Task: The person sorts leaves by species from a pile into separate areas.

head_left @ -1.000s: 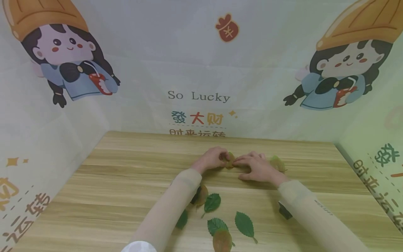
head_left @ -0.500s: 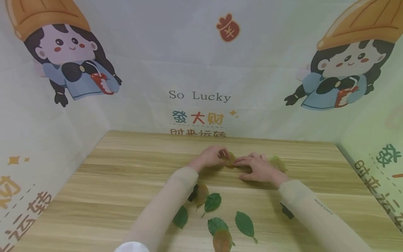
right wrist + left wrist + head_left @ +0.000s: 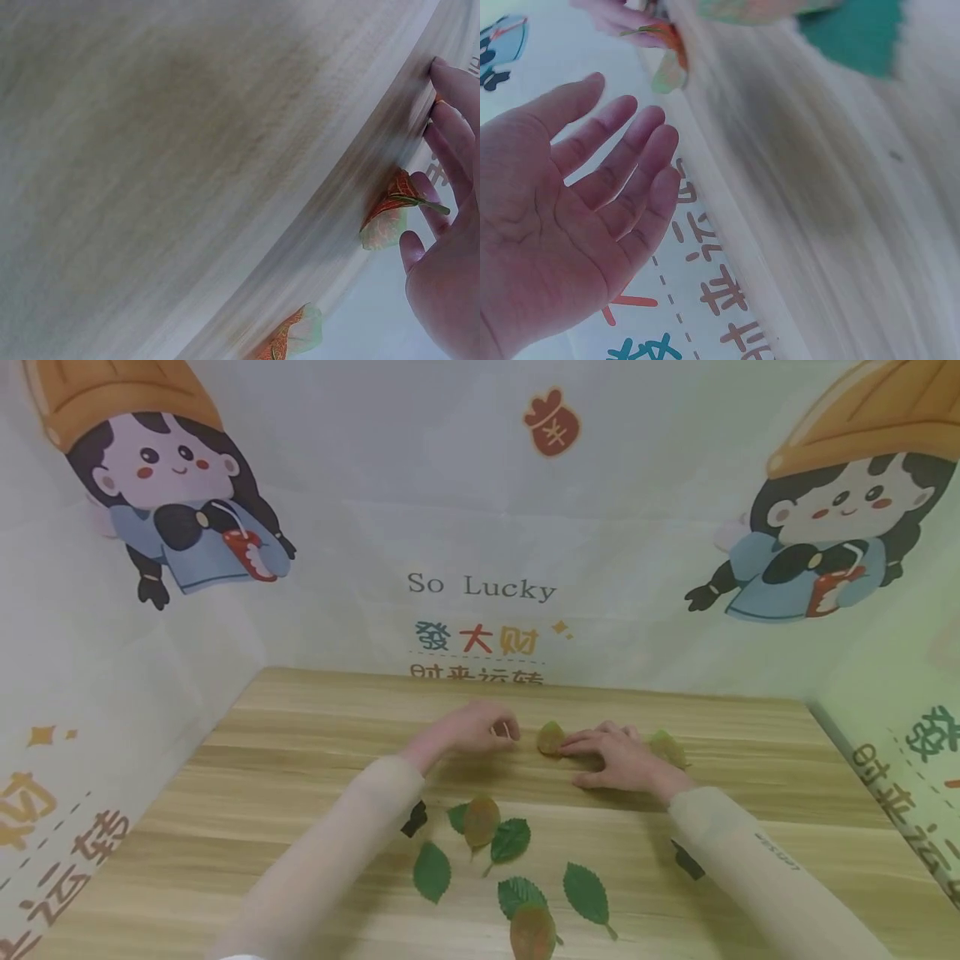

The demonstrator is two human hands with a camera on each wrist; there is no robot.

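Note:
In the head view my left hand hovers over the far part of the table, left of a small yellow-brown leaf. Its fingers are loosely bent with nothing between them, and the left wrist view shows the bare palm. My right hand rests near that leaf, fingertips at its right edge. To the right of this hand lies a green-and-brown leaf. The right wrist view shows an orange-and-green leaf beside the little finger and a similar leaf farther off.
Nearer on the wooden table lie several green leaves, such as one at the left and one at the right. A brown leaf and a reddish-brown leaf overlap green ones. Printed cloth encloses the back and sides.
My left hand has let go of the small yellow-brown leaf and drawn away to the left. The leaf stays put, and my right hand has hardly moved.

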